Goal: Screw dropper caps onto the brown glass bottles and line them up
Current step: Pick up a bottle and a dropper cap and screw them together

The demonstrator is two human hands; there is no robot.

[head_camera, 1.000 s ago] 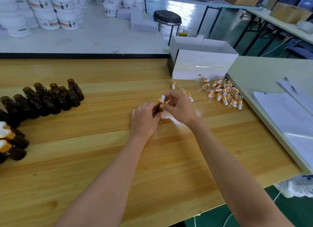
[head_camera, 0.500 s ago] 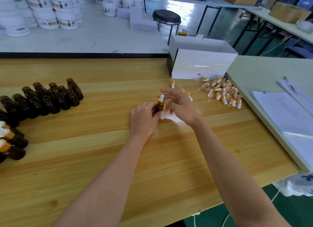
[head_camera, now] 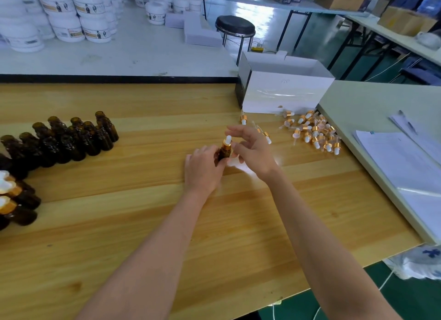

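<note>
My left hand grips a small brown glass bottle upright at the middle of the wooden table. A gold dropper cap with a white bulb sits on the bottle's neck. My right hand hovers beside the cap with its fingers spread, not gripping it. Several uncapped brown bottles lie in a cluster at the left. Capped bottles lie at the far left edge. A pile of loose dropper caps lies to the right, with single caps nearer my hands.
A white cardboard box stands behind the cap pile. A pale side table with stacked papers adjoins on the right. White tubs and a black stool stand beyond the table's far edge.
My right hand's fingers have come off the dropper cap and spread apart beside it. The left hand and the bottle have stayed in place.
</note>
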